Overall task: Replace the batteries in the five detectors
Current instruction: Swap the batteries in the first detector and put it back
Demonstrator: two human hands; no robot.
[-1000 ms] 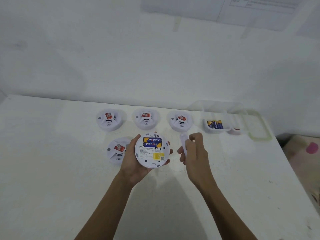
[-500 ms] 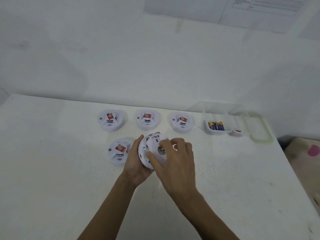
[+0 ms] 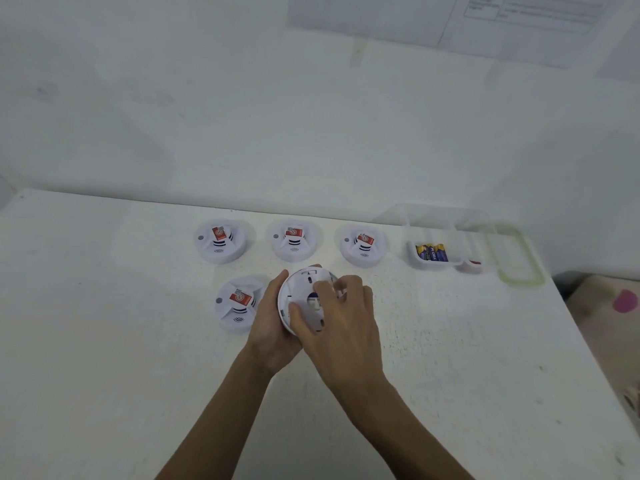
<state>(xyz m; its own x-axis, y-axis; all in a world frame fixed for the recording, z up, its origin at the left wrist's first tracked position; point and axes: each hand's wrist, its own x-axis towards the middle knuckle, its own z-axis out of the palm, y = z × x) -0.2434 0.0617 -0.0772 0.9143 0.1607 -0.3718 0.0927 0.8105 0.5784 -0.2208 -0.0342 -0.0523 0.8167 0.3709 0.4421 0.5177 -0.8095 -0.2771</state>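
My left hand [image 3: 268,327] grips a round white detector [image 3: 304,284] from the left, its back turned toward me. My right hand [image 3: 341,318] lies over that back and holds the white cover plate [image 3: 313,315] against it, thumb and fingers curled on the plate. A bit of blue battery shows through a hole in the plate. Another detector [image 3: 237,303] with a red label sits just left of my left hand. Three more detectors [image 3: 221,240] [image 3: 294,239] [image 3: 362,244] stand in a row behind.
A clear plastic box [image 3: 436,265] at the back right holds blue and yellow batteries [image 3: 431,252]. Its green-rimmed lid [image 3: 519,254] leans to the right of it. The white table's right edge [image 3: 588,341] runs diagonally, with a patterned floor beyond. Papers hang on the wall.
My right hand carried the cover plate from the right onto the back of the detector, hiding the batteries. It now sits a little lower on the plate.
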